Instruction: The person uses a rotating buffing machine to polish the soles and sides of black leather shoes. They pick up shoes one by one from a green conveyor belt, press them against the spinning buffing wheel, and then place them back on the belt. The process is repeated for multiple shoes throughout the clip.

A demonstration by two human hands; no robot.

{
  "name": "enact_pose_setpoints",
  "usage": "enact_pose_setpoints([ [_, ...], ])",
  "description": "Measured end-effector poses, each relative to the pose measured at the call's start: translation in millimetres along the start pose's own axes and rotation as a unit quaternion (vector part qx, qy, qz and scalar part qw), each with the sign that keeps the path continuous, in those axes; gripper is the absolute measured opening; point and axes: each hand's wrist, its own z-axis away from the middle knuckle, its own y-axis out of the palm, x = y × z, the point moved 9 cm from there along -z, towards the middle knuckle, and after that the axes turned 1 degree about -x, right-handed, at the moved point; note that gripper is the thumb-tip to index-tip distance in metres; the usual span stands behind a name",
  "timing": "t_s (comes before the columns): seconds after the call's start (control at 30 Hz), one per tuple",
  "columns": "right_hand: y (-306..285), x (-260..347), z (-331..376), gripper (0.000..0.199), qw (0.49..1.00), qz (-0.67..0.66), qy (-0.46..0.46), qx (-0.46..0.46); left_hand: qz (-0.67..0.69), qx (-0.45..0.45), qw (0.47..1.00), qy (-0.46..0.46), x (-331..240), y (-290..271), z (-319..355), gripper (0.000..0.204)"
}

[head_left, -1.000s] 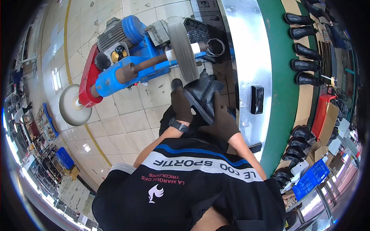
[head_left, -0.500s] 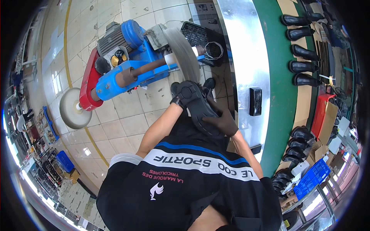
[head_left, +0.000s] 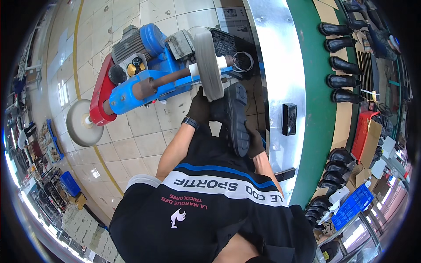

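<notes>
A black shoe [head_left: 238,119] with a thick treaded sole is held on its side in front of me, its sole facing right. My left hand [head_left: 200,107], in a dark glove, is closed on the upper's left side, close beneath the buffing wheel. My right hand [head_left: 256,143], gloved too, grips the near end of the sole from the right; its fingertips are partly hidden. Just beyond the shoe stands the grey buffing wheel [head_left: 208,65], its rim touching or almost touching the upper; I cannot tell which.
The wheel's shaft runs left to a blue and red machine [head_left: 127,94] with a second, pale wheel [head_left: 83,122]. A metal ledge [head_left: 280,65] on my right carries a black block [head_left: 289,119]. Past it, several black shoes [head_left: 344,65] line a green surface [head_left: 313,109].
The shoe has turned from sole-up to lying on its side. My left hand moved left and a little nearer; my right hand slid to the near end. The wheel looks less blurred.
</notes>
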Motion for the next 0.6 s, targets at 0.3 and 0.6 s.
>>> enact_pose_setpoints([
  [0.3,-17.7,56.4,-28.1,0.054,0.919,0.299,-0.229,-0.113,0.368,0.083,0.914,-0.148,59.9,38.4,-8.8,0.058],
  [0.6,48.1,41.2,68.5,0.079,0.745,0.563,-0.351,-0.074,0.558,0.118,0.817,-0.088,-5.0,22.4,45.7,0.048],
])
